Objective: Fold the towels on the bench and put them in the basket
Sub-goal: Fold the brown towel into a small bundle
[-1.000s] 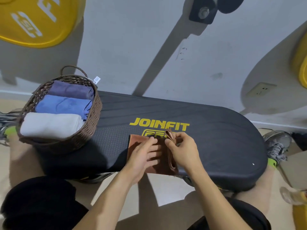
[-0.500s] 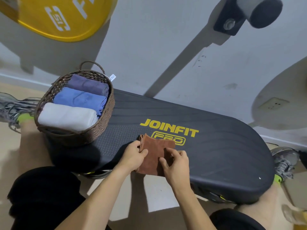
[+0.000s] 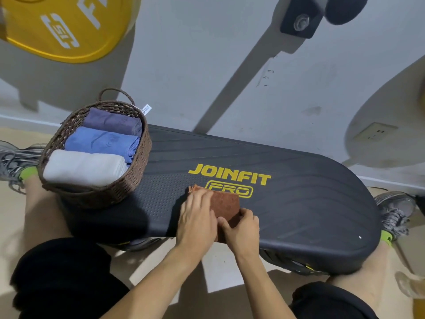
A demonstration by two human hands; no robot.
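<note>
While a yellow weight plate (image 3: 62, 26) hangs against the wall at the upper left, a brown wicker basket (image 3: 135, 171) sits on the left end of the black bench (image 3: 299, 203). Three folded towels lie side by side inside it: a white towel (image 3: 85, 168) nearest the person, a blue towel (image 3: 101, 141) in the middle, and a purple-grey towel (image 3: 112, 122) at the far side, under the basket's loop handle. A small white tag sticks out past the far rim.

Right of the basket, near the bench's front edge and just below the yellow JOINFIT PRO lettering (image 3: 230, 178), lies the folded brown towel (image 3: 226, 202). The left hand (image 3: 197, 217) rests flat on the towel's left part, its fingers straight, slightly spread and pointing away from the person, the fingertips reaching the towel's far left corner. Just beside it, the right hand (image 3: 241, 229) has its fingers curled, thumb and fingertips pinching the towel's near right corner. The two hands touch or nearly touch over the cloth.

Bare knees and grey sneakers (image 3: 395, 215) with green socks show at both ends of the bench, and a wall socket (image 3: 374, 134) sits at the far right.
</note>
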